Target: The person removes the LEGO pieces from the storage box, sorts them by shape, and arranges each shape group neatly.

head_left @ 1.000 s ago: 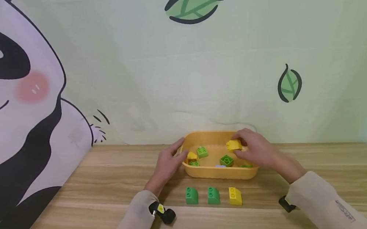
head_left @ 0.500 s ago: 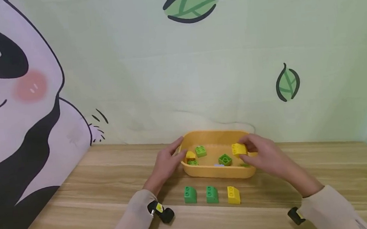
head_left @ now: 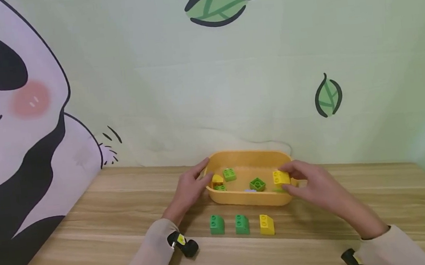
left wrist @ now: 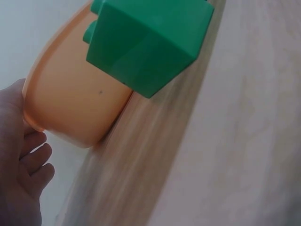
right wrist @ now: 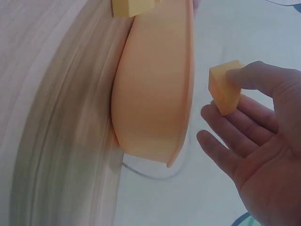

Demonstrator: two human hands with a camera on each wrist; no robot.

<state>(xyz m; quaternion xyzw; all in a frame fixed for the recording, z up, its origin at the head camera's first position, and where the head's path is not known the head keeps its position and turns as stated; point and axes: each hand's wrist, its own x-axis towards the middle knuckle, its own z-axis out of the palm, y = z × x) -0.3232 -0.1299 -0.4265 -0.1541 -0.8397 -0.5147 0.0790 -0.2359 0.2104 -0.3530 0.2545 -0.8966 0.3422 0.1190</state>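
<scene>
My right hand (head_left: 319, 184) pinches a yellow toy brick (head_left: 280, 178) between thumb and fingers, above the right end of an orange-yellow plastic bin (head_left: 249, 199). In the right wrist view the yellow brick (right wrist: 225, 87) shows a slanted side, and the remaining fingers are half spread. My left hand (head_left: 187, 190) holds the bin's left end at the rim, the thumb over the edge. In the left wrist view its lower fingers (left wrist: 37, 160) curl loosely outside the wall. Inside the bin lie a light green brick (head_left: 230, 174), an upturned green brick (head_left: 257, 184) and a yellow-orange piece (head_left: 217, 179).
In front of the bin stand, in a row, a green sloped brick (head_left: 216, 225), another green sloped brick (head_left: 242, 224) and a yellow sloped brick (head_left: 266, 224). They rest on a wood-grain table (head_left: 304, 251). Behind it hangs a pale green panda-print backdrop (head_left: 162, 90).
My right hand has moved right and nearer to me with the yellow brick, from over the bin's inside to its right end. The left hand stays at the bin's rim.
</scene>
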